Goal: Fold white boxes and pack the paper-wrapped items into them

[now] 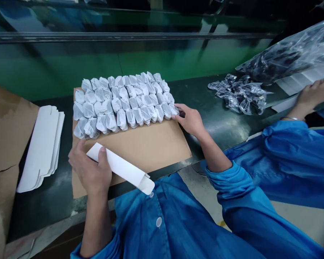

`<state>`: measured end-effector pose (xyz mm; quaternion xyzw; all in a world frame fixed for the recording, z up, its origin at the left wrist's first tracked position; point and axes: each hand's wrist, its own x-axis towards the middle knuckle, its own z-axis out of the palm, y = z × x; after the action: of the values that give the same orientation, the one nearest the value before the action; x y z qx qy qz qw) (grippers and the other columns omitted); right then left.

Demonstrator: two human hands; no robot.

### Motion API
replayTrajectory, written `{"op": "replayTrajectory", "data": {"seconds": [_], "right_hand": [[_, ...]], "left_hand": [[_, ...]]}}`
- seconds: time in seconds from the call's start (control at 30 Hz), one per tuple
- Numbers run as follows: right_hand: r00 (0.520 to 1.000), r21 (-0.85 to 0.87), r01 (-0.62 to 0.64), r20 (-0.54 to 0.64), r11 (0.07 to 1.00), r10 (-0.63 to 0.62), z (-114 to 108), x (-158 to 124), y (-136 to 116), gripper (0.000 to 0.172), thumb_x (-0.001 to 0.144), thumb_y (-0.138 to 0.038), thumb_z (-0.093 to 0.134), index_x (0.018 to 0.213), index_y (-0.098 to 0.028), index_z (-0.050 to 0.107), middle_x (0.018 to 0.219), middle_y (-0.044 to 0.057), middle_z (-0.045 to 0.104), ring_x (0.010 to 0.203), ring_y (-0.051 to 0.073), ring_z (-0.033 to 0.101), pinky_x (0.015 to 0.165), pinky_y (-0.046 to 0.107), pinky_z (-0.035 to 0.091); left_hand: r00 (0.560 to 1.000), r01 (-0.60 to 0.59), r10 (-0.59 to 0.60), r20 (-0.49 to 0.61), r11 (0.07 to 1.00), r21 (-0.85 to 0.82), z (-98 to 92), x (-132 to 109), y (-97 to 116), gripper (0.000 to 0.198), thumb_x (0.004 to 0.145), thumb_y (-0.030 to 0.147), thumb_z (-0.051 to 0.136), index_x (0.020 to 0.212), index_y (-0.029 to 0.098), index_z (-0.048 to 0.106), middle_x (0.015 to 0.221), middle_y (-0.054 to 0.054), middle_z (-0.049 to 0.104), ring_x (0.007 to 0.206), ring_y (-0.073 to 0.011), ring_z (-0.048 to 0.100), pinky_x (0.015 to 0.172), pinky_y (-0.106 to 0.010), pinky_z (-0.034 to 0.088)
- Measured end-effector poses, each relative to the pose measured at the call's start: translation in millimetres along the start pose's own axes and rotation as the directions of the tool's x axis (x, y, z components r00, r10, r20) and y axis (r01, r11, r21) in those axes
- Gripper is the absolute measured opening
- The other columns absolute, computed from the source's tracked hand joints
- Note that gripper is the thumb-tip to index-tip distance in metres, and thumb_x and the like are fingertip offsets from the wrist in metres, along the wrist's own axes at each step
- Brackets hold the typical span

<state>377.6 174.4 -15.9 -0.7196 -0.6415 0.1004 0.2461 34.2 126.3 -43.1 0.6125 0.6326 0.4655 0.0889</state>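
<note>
My left hand [90,169] grips a folded white carton sleeve [121,167] over the near part of a brown cardboard sheet [132,154]. Several rows of white-wrapped small packets [121,102] lie packed together on that sheet. My right hand [190,120] rests against the right end of the rows, its fingers on the last packets. A small dark bit shows under its fingertips, and I cannot tell what it is.
A stack of flat white carton blanks [41,149] lies left of the sheet, beside brown cardboard [8,129]. Dark parts in clear plastic [239,95] and a large plastic bag [291,54] lie to the right. A co-worker's hand [313,97] reaches in at the right edge.
</note>
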Motion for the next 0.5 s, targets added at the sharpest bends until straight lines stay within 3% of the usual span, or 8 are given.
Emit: {"op": "replayTrajectory", "data": {"seconds": [0.07,0.13,0.17,0.23,0.27,0.3,0.4,0.5], "right_hand": [[0.999,0.020,-0.004,-0.032,1.000,0.004,-0.2,1.6,4.5,0.039,0.087,-0.026,0.064,0.125,-0.018,0.066,0.110,0.008,0.074,0.094,0.021,0.069,0.084,0.033,0.053],[0.997,0.014,-0.020,-0.080,1.000,0.021,-4.1,-1.6,7.4,0.031,0.088,-0.021,0.059,0.117,-0.016,0.069,0.105,0.007,0.075,0.088,0.019,0.069,0.080,0.031,0.053],[0.994,0.000,-0.030,-0.108,1.000,0.030,-6.7,-5.8,8.1,0.030,0.089,-0.020,0.057,0.115,-0.015,0.069,0.102,0.008,0.075,0.085,0.019,0.068,0.079,0.031,0.052],[0.986,-0.039,-0.049,-0.162,0.998,0.042,-11.5,-20.0,7.7,0.028,0.090,-0.023,0.057,0.113,-0.014,0.070,0.099,0.009,0.074,0.083,0.021,0.067,0.078,0.034,0.052],[0.987,-0.065,-0.030,-0.161,0.997,0.019,-13.4,-29.1,6.7,0.027,0.090,-0.027,0.059,0.111,-0.014,0.070,0.099,0.010,0.074,0.085,0.023,0.067,0.079,0.035,0.051],[0.991,-0.092,0.032,-0.128,0.995,-0.043,-15.3,-38.2,5.3,0.027,0.090,-0.031,0.061,0.110,-0.015,0.071,0.099,0.010,0.074,0.088,0.024,0.066,0.080,0.036,0.050],[0.949,-0.144,0.312,0.000,0.939,-0.316,-21.8,-56.2,1.4,0.027,0.095,-0.034,0.058,0.111,-0.017,0.071,0.099,0.009,0.073,0.091,0.022,0.066,0.081,0.033,0.049],[0.893,-0.250,0.440,0.019,0.863,-0.450,-29.2,-51.8,-0.7,0.037,0.100,-0.015,0.038,0.121,-0.019,0.068,0.114,0.010,0.071,0.097,0.021,0.063,0.081,0.033,0.049]], "left_hand": [[0.981,-0.192,0.189,0.043,0.979,0.068,-12.2,-3.1,4.6,0.063,0.090,0.030,0.064,0.147,0.018,0.042,0.150,-0.019,0.046,0.143,-0.0363,0.040,0.118,-0.061,0.030],[0.901,-0.385,0.374,0.222,0.923,0.011,-24.9,-7.2,6.5,0.071,0.090,0.031,0.063,0.154,0.026,0.033,0.155,-0.013,0.044,0.144,-0.0344,0.040,0.119,-0.058,0.031],[0.814,-0.481,0.459,0.356,0.876,-0.032,-30.2,-9.3,5.5,0.072,0.091,0.034,0.063,0.156,0.029,0.031,0.157,-0.010,0.044,0.145,-0.0340,0.040,0.120,-0.056,0.031],[0.575,-0.639,0.572,0.585,0.760,-0.115,-36.2,-12.9,0.1,0.065,0.093,0.039,0.057,0.154,0.034,0.035,0.155,-0.007,0.046,0.144,-0.0343,0.041,0.120,-0.056,0.028],[0.490,-0.689,0.596,0.636,0.712,-0.136,-36.7,-14.0,-3.3,0.059,0.094,0.040,0.054,0.151,0.035,0.040,0.153,-0.006,0.050,0.141,-0.0348,0.044,0.118,-0.057,0.029],[0.452,-0.721,0.607,0.654,0.680,-0.132,-35.8,-14.5,-6.3,0.053,0.095,0.041,0.051,0.148,0.036,0.045,0.149,-0.006,0.054,0.137,-0.0355,0.049,0.115,-0.057,0.032],[0.499,-0.750,0.577,0.646,0.661,-0.011,-29.1,-11.9,-8.8,0.044,0.094,0.051,0.050,0.132,0.032,0.062,0.123,-0.012,0.068,0.111,-0.0377,0.061,0.095,-0.054,0.045],[0.571,-0.725,0.410,0.711,0.658,0.202,-23.5,-8.0,1.7,0.055,0.094,0.057,0.046,0.132,0.021,0.062,0.110,-0.018,0.066,0.096,-0.0381,0.061,0.079,-0.050,0.049]]}}
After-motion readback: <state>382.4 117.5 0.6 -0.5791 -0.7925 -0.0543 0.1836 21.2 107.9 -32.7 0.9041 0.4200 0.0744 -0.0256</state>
